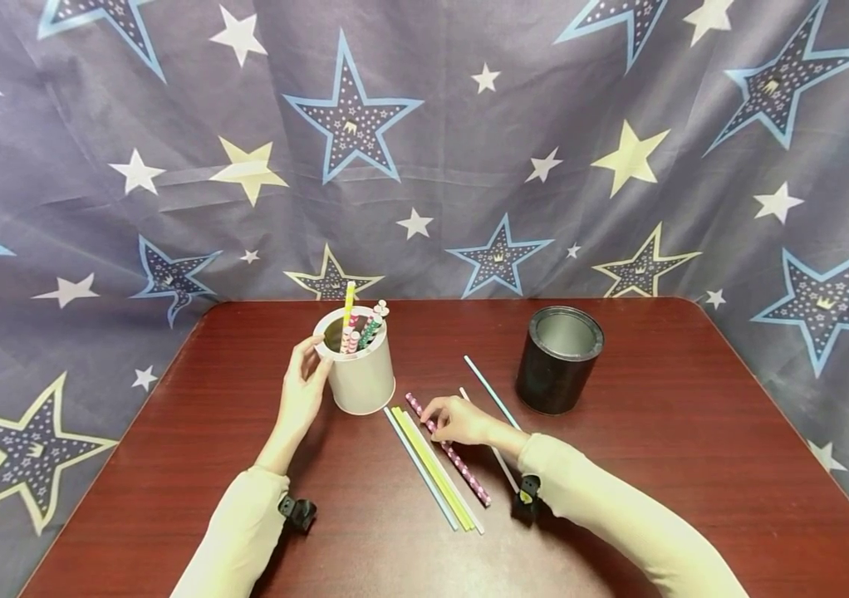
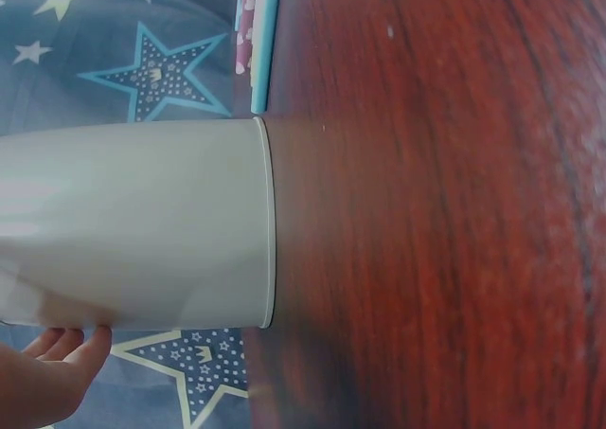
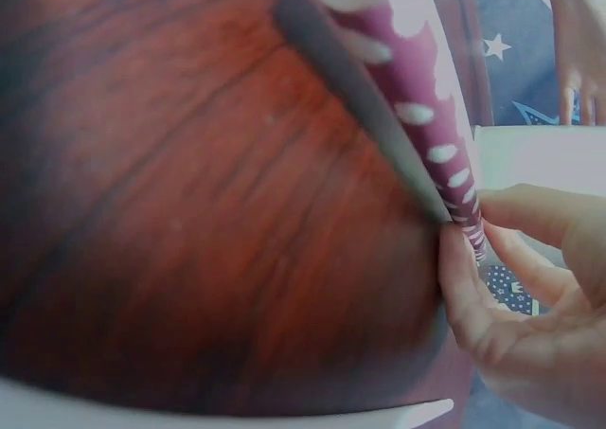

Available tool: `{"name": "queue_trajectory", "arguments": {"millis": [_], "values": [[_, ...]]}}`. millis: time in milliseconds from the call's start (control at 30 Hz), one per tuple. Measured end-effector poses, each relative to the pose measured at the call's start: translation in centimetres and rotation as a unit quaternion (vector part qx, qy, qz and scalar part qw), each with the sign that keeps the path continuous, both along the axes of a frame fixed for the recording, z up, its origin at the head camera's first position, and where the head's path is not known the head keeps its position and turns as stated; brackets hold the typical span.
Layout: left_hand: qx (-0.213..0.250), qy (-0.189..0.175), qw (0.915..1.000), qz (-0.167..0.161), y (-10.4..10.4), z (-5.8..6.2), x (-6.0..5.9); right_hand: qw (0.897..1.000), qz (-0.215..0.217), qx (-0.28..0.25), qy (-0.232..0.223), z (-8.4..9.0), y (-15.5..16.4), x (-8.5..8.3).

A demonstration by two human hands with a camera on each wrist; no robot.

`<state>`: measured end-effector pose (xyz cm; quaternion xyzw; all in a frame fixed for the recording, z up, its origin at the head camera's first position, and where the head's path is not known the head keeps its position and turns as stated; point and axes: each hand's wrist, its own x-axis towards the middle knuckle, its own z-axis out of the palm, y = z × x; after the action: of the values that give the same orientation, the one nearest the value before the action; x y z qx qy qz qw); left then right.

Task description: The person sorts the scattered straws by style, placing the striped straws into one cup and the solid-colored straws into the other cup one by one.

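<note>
At the left, a white cylindrical cup [image 1: 361, 380] stands upright with several patterned straws [image 1: 370, 330] in it. My left hand [image 1: 302, 390] holds this cup at its left side, fingers up near the rim. In the left wrist view, fingertips [image 2: 95, 344] meet the cup's wall [image 2: 142, 225]. Between thumb and fingers, my right hand [image 1: 462, 421] pinches a purple straw with white spots [image 1: 467, 475]. The right wrist view shows the pinch on this purple straw [image 3: 414, 114] close up, beside the dark red tabletop.
Blue, yellow and white straws [image 1: 432, 469] lie side by side just left of the purple one. A white straw [image 1: 503, 465] and a blue straw [image 1: 490, 389] lie to its right. A black cup [image 1: 559, 365] stands at the back right, before a star-patterned cloth [image 1: 424, 166].
</note>
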<state>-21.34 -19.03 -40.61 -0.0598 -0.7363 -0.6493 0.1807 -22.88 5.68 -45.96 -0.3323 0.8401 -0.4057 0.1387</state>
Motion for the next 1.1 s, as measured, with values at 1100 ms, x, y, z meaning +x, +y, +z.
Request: {"name": "queue_trajectory", "arguments": {"millis": [1100], "values": [[-0.008,-0.001,1.0000,0.000,-0.2,-0.2,-0.1,0.974,-0.077,-0.175,-0.121,2.0,0.1,1.2]]}}
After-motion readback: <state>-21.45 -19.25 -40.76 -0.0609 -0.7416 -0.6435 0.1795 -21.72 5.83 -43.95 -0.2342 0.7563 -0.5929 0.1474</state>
